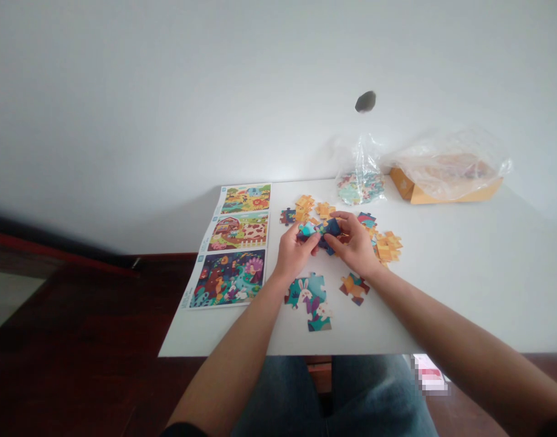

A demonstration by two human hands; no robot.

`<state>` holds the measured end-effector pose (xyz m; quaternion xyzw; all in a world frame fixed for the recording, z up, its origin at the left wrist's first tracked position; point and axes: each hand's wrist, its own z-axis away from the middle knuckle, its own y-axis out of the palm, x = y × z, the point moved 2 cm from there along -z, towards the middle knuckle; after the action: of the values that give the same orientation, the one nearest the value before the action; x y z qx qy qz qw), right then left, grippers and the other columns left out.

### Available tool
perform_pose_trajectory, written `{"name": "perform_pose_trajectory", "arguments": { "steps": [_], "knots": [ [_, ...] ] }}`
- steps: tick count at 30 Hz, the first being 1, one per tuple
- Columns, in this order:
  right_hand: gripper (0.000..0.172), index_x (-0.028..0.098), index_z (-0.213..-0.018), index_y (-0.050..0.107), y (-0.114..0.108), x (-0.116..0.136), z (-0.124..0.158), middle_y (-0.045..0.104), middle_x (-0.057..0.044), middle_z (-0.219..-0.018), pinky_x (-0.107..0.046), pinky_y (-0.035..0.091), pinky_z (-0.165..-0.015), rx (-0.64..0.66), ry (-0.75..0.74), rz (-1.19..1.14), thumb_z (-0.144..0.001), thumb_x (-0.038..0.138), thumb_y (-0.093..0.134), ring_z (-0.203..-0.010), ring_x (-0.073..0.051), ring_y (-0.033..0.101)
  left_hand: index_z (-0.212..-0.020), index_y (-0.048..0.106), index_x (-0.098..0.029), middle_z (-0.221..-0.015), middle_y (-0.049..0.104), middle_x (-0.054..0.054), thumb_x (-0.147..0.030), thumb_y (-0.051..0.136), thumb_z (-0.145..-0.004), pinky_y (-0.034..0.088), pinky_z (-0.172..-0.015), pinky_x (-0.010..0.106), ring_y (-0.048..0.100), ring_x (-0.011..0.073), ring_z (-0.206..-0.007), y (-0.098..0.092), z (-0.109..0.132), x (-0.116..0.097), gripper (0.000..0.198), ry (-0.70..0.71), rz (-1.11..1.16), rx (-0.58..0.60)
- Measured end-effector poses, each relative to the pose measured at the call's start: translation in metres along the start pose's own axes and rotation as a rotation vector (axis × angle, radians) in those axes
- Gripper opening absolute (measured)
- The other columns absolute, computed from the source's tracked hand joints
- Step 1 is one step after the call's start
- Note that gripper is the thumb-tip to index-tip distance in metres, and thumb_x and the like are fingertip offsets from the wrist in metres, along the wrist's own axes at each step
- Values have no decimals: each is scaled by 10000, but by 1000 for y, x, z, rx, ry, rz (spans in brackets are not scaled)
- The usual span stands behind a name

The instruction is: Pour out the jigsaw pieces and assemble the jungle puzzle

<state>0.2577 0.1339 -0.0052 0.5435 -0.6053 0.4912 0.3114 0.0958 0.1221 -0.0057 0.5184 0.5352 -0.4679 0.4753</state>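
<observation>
Left grip (pixel 295 254) and right grip (pixel 355 244) clamped on dark blue puzzle pieces (pixel 331 228), mid-table (pixel 464 291), far of rabbit section (pixel 308 297). Pieces light, stiff card, thin: pinch at edges; joints may slip apart.

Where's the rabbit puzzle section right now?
In the head view, the rabbit puzzle section lies on the white table, just below the left hand, between the printed picture sheet and a small loose puzzle cluster to its right.
</observation>
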Motion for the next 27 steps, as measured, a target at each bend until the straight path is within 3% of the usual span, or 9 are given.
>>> {"name": "perform_pose_trajectory", "arguments": {
  "steps": [16, 27],
  "knots": [
    [400, 257, -1221, 529, 0, 4, 0, 608, 16, -811, -275, 480, -609, -9, 1, 23, -842, 299, 649, -694, -153, 566, -839, 549, -199, -595, 592, -48, -373, 716, -828, 475, -521, 223, 574, 113, -515, 1, 0, 2, 242, 10, 37, 22],
    [389, 255, -1203, 528, -2, 5, 0, 595, 16, -798, -276, 489, -609, -11, 9, 37, -835, 288, 650, -704, -159, 569, -901, 570, -214, -628, 603, -34, -359, 715, -823, 499, -526, 247, 586, 132, -524, 6, 3, 4, 219, 13, -8, -35]
  ]
}}
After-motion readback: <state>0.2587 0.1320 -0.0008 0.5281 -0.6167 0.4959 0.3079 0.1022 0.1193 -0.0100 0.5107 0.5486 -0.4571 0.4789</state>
